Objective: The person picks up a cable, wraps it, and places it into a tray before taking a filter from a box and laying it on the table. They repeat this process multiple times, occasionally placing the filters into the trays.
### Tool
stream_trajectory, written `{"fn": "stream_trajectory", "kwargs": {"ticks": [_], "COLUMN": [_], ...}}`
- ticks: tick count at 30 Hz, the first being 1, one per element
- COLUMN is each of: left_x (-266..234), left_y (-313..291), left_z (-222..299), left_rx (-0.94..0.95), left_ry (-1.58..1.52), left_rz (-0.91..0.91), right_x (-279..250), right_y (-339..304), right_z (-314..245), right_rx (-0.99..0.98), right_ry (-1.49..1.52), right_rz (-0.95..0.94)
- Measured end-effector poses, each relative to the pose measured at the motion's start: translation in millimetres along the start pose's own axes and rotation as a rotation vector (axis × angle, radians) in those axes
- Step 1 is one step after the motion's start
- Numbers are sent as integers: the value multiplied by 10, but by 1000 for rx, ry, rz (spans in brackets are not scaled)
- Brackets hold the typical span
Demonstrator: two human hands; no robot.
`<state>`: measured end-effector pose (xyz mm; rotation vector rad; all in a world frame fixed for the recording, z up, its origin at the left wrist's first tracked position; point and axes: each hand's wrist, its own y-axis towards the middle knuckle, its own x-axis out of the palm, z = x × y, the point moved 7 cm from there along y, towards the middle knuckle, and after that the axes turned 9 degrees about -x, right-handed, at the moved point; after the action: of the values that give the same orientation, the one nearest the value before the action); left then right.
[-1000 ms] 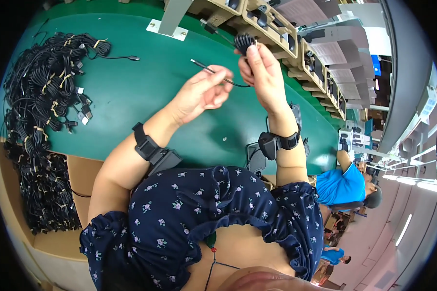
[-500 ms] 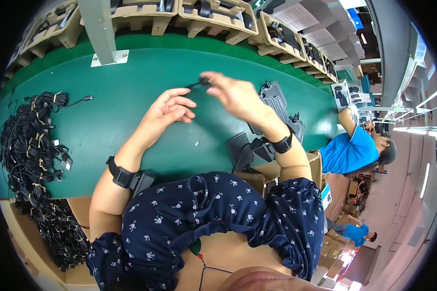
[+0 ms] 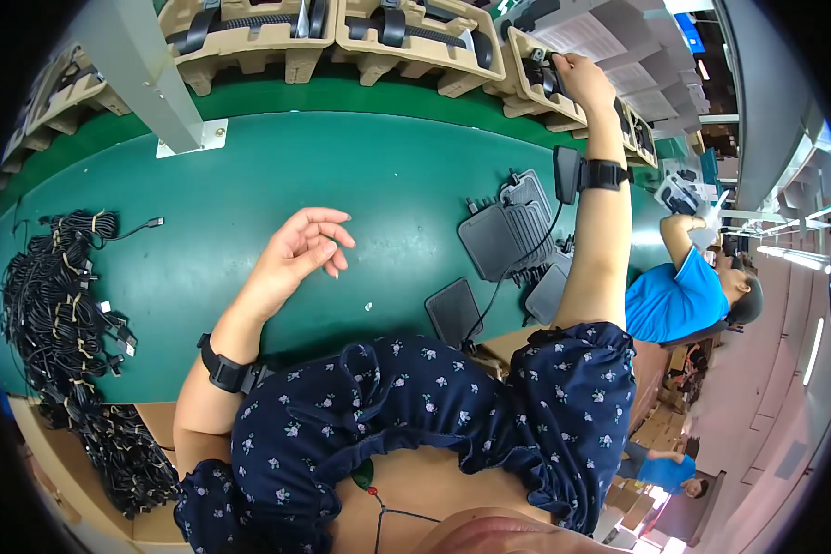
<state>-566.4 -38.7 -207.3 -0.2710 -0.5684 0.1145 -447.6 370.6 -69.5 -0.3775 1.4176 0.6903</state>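
My right arm stretches to the far right, where my right hand (image 3: pixel 584 85) is at a beige moulded tray (image 3: pixel 519 92). Its fingers are pinched together beside dark parts in the tray; whatever they hold is too small to make out. Over the middle of the green table (image 3: pixel 388 268), my left hand (image 3: pixel 303 247) hangs with its fingers loosely bent and apart, holding nothing. Between my arms, toward the right, lies a group of flat dark grey ribbed units (image 3: pixel 499 238). A separate flat dark panel (image 3: pixel 454 309) is nearer to me.
Bundled black cables (image 3: pixel 60 305) pile up at the left, spilling over the table edge toward a cardboard box (image 3: pixel 152 528). A grey metal post (image 3: pixel 148 83) rises at the back left. More beige trays (image 3: pixel 415 57) line the far side. A person in blue (image 3: pixel 679 300) sits at the right.
My right hand has moved from beside my left hand, with a small black item, out to the tray at far right. The left hand has dropped slightly nearer to me.
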Motion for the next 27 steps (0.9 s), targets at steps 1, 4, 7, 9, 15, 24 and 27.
{"fn": "stream_trajectory", "kwargs": {"ticks": [1, 4, 7, 9, 15, 24, 27], "left_x": [31, 69, 123, 139, 186, 142, 136], "left_y": [40, -33, -17, -12, -31, 14, 45], "left_z": [22, 2, 25, 29, 32, 10, 10], "left_rx": [-8, -40, -51, -67, -67, -61, -57], "left_ry": [-1, -40, -66, -82, -66, -36, -20], "left_rz": [-22, 19, 7, 12, 4, 11, 19], "right_x": [45, 425, 591, 577, 642, 952, 1010], "right_y": [45, 283, 240, 172, 111, 506, 617], "right_z": [83, 9, -43, -95, 203, 552, 501], "right_rx": [-12, -12, 147, 168, -52, 168, 85], "right_ry": [-11, 21, 118, 150, 192, 108, 69], "right_rz": [-55, -85, 61, 197, 260, 147, 47]}}
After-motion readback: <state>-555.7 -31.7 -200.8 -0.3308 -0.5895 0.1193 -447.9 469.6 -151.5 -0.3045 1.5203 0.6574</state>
